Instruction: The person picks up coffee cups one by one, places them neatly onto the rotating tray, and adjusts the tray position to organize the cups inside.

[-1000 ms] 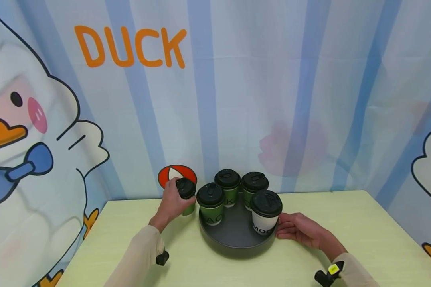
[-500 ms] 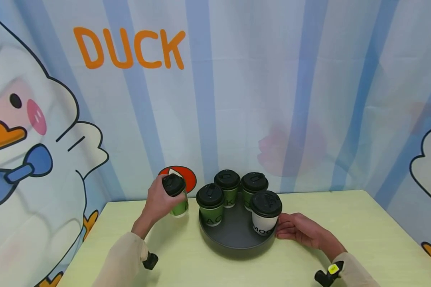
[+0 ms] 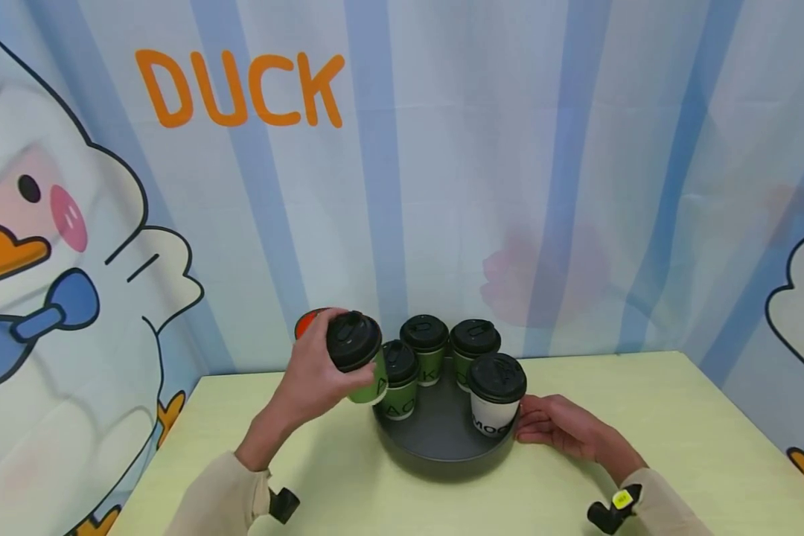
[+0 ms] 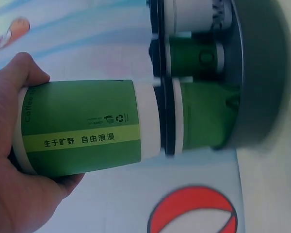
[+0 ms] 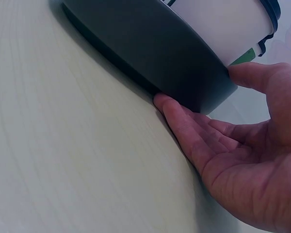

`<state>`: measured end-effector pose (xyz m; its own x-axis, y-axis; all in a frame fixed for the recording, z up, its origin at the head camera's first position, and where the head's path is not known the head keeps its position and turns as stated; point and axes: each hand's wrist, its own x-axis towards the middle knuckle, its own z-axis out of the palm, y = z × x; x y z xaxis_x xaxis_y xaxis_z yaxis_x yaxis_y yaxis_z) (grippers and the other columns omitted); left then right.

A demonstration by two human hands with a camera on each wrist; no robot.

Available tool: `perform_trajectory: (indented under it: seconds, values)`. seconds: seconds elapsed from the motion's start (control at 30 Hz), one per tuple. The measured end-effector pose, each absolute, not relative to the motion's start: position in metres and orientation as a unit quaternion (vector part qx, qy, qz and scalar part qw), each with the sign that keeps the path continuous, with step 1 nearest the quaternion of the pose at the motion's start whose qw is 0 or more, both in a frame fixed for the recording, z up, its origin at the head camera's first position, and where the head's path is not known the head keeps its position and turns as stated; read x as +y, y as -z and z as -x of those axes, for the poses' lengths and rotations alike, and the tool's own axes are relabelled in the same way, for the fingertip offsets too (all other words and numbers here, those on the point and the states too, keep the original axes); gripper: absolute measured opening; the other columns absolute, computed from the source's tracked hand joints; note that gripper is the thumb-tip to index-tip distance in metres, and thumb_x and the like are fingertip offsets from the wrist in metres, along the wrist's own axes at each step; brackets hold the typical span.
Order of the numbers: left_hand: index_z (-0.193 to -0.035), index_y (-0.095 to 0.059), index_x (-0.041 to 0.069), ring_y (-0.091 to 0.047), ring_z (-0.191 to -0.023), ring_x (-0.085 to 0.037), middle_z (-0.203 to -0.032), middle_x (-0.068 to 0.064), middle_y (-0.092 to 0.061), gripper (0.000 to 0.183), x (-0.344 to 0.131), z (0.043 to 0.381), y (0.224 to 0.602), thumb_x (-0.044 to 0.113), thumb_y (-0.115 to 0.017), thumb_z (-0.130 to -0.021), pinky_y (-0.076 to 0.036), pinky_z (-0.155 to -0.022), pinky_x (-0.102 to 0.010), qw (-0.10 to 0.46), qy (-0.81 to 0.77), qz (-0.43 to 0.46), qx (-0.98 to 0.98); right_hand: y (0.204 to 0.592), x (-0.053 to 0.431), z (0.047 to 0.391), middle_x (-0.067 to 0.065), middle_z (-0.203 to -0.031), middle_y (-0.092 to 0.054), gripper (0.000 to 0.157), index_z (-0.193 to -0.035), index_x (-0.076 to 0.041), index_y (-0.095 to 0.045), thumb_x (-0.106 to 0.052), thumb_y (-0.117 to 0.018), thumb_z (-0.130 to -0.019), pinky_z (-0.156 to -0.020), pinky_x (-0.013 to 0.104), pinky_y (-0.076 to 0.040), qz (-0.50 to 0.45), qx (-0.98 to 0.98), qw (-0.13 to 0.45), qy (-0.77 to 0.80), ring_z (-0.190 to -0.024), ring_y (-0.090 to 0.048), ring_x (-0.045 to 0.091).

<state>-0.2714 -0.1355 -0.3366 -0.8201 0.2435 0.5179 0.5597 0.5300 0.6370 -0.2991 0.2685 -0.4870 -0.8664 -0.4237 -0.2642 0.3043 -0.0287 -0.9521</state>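
My left hand (image 3: pixel 311 376) grips a green paper coffee cup (image 4: pixel 82 128) near its black lid (image 3: pixel 353 341), tilted and off the table at the left of a round dark grey tray (image 3: pixel 435 447). In the head view this cup partly covers a green cup (image 3: pixel 399 402) standing on the tray. Two more green cups, one at the back (image 3: pixel 431 369) and one beside it (image 3: pixel 466 366), share the tray with a white cup (image 3: pixel 490 418); all have black lids. At the tray's right side, my right hand (image 3: pixel 566 428) holds the edge, thumb at the rim and fingers low against the wall.
The tray stands on a pale yellow table (image 3: pixel 643 417). Behind the table's back edge hangs a blue striped curtain (image 3: pixel 455 186) with a printed duck (image 3: pixel 40 298) at the left. Each wrist carries a small black camera, such as the right wrist camera (image 3: pixel 614 510).
The left hand first drew the green cup leftward from beside the tray, then raised it and brought it back right, close to the front green cup. The right hand stays at the tray.
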Motion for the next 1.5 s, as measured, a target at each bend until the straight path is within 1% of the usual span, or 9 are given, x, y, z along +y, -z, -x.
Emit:
perform_trajectory:
  seconds: [0.2, 0.43, 0.63, 0.8, 1.07, 1.33, 1.5]
  values:
    - [-0.131, -0.041, 0.016, -0.053, -0.098, -0.011, -0.118, 0.004, -0.050, 0.071, -0.097, 0.263, 0.353, 0.030, -0.078, -0.072, -0.053, -0.078, -0.030, 0.154, 0.423, 0.271, -0.851, 0.487, 0.267, 0.298, 0.017, -0.100, -0.064, 0.045, -0.115, 0.012, -0.057, -0.029, -0.053, -0.097, -0.091, 0.039, -0.052, 0.051, 0.647, 0.253, 0.717, -0.095, -0.065, 0.025]
    - [-0.133, -0.039, 0.016, -0.049, -0.101, -0.012, -0.120, 0.002, -0.046, 0.073, -0.067, 0.259, 0.376, 0.031, -0.076, -0.072, -0.051, -0.085, -0.033, 0.110, 0.415, 0.297, -0.853, 0.489, 0.265, 0.297, 0.016, -0.099, -0.064, 0.045, -0.115, 0.011, -0.057, -0.030, -0.053, -0.098, -0.091, 0.039, -0.052, 0.054, 0.641, 0.258, 0.721, -0.094, -0.066, 0.025]
    - [-0.135, -0.037, 0.013, -0.050, -0.101, -0.013, -0.123, -0.001, -0.044, 0.075, -0.052, 0.258, 0.391, 0.033, -0.074, -0.073, -0.051, -0.086, -0.033, 0.092, 0.399, 0.311, -0.858, 0.489, 0.266, 0.298, 0.016, -0.098, -0.065, 0.044, -0.114, 0.011, -0.057, -0.029, -0.052, -0.098, -0.091, 0.039, -0.052, 0.054, 0.644, 0.254, 0.719, -0.094, -0.066, 0.025]
    - [-0.136, -0.035, 0.015, -0.050, -0.101, -0.013, -0.124, -0.002, -0.043, 0.075, -0.046, 0.260, 0.407, 0.037, -0.073, -0.075, -0.050, -0.087, -0.031, 0.078, 0.380, 0.307, -0.869, 0.489, 0.266, 0.298, 0.016, -0.099, -0.065, 0.045, -0.115, 0.012, -0.057, -0.029, -0.052, -0.097, -0.091, 0.039, -0.052, 0.057, 0.644, 0.253, 0.720, -0.094, -0.066, 0.025]
    - [-0.138, -0.033, 0.013, -0.049, -0.108, -0.014, -0.130, -0.003, -0.041, 0.079, -0.045, 0.264, 0.427, 0.044, -0.071, -0.077, -0.049, -0.092, -0.034, 0.081, 0.335, 0.307, -0.887, 0.489, 0.265, 0.297, 0.016, -0.100, -0.065, 0.047, -0.115, 0.012, -0.056, -0.030, -0.054, -0.097, -0.091, 0.039, -0.052, 0.058, 0.645, 0.251, 0.720, -0.094, -0.066, 0.024]
    - [-0.143, -0.031, 0.009, -0.048, -0.118, -0.020, -0.135, -0.006, -0.040, 0.086, -0.046, 0.267, 0.430, 0.052, -0.070, -0.079, -0.046, -0.098, -0.040, 0.083, 0.321, 0.302, -0.894, 0.489, 0.266, 0.298, 0.016, -0.100, -0.065, 0.047, -0.116, 0.013, -0.056, -0.030, -0.054, -0.097, -0.091, 0.040, -0.051, 0.056, 0.644, 0.248, 0.721, -0.093, -0.066, 0.024]
    - [-0.146, -0.027, 0.011, -0.046, -0.123, -0.023, -0.141, -0.007, -0.038, 0.092, -0.048, 0.267, 0.427, 0.058, -0.067, -0.078, -0.045, -0.100, -0.043, 0.067, 0.310, 0.304, -0.898, 0.488, 0.266, 0.298, 0.016, -0.100, -0.065, 0.047, -0.116, 0.013, -0.055, -0.030, -0.053, -0.097, -0.091, 0.040, -0.052, 0.054, 0.646, 0.246, 0.721, -0.093, -0.066, 0.024]
